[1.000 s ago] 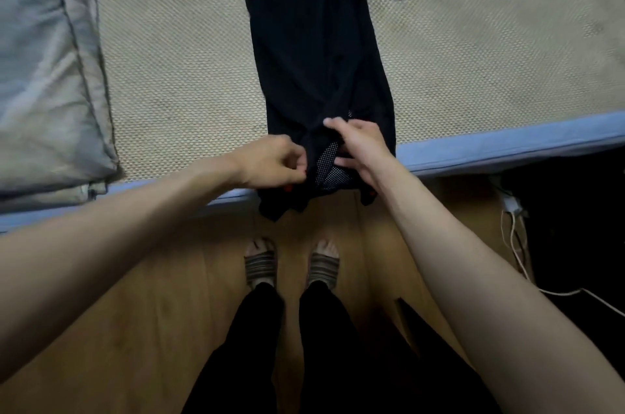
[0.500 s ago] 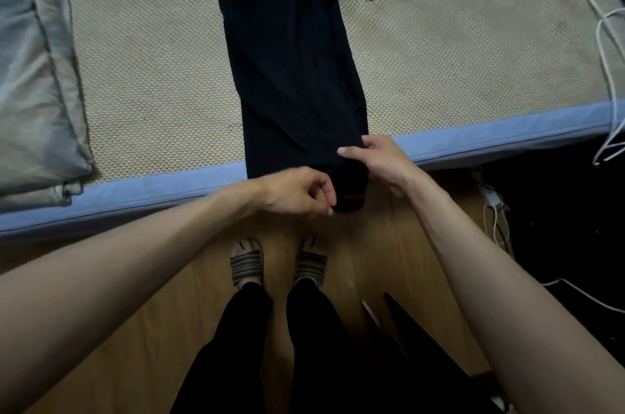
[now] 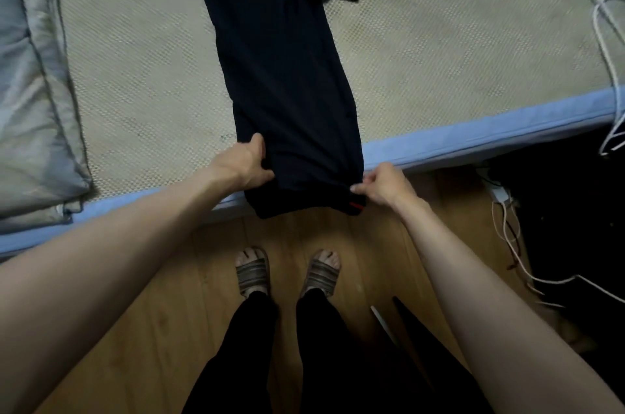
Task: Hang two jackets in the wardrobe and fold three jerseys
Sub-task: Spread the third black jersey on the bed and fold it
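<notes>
At the bed (image 3: 473,143) edge, left hand (image 3: 241,165) and right hand (image 3: 384,185) pinch the jersey (image 3: 284,75) hem corners, mid-fold; next, probably lift hem toward collar.

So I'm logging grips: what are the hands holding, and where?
Both hold the dark jersey at its near hem: left hand at one corner, right hand at the other.

The jersey (image 3: 280,75) runs past the top edge, its collar unseen.
</notes>
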Action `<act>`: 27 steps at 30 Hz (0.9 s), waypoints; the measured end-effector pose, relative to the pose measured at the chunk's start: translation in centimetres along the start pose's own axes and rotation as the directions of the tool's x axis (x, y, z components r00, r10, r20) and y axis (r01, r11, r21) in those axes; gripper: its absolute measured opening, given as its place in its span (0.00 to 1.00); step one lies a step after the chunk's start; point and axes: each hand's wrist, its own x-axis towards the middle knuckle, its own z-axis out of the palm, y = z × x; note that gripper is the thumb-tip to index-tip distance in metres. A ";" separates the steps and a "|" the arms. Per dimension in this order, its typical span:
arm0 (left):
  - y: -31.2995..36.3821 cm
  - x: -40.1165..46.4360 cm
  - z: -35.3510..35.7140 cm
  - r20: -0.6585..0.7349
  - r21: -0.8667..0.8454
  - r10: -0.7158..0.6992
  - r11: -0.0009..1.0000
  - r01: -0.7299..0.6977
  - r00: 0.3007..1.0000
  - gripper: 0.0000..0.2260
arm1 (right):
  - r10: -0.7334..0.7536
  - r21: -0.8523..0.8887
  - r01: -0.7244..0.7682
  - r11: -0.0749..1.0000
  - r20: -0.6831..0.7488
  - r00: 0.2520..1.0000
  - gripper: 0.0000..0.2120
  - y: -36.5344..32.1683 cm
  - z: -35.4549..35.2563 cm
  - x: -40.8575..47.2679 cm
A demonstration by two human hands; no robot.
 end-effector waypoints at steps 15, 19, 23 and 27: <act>5.0 4.8 -12.5 -0.021 0.024 -0.046 0.999 0.047 0.999 0.06 | -0.209 0.144 0.235 0.961 -0.175 0.962 0.12 -10.0 -8.2 2.5; 5.6 10.0 -14.2 -0.164 -0.075 0.047 0.995 -0.060 0.985 0.08 | -0.335 0.117 0.377 0.919 -0.273 0.902 0.20 -13.2 -6.7 5.7; 5.8 14.3 -15.3 -0.247 -0.178 0.103 0.972 -0.150 0.963 0.08 | -0.240 0.202 0.321 0.925 -0.344 0.908 0.17 -15.6 -6.6 8.5; 5.3 18.3 -18.8 -0.408 -0.268 0.114 0.933 -0.238 0.906 0.11 | -0.199 0.171 0.272 0.947 -0.351 0.915 0.08 -17.5 -7.8 10.5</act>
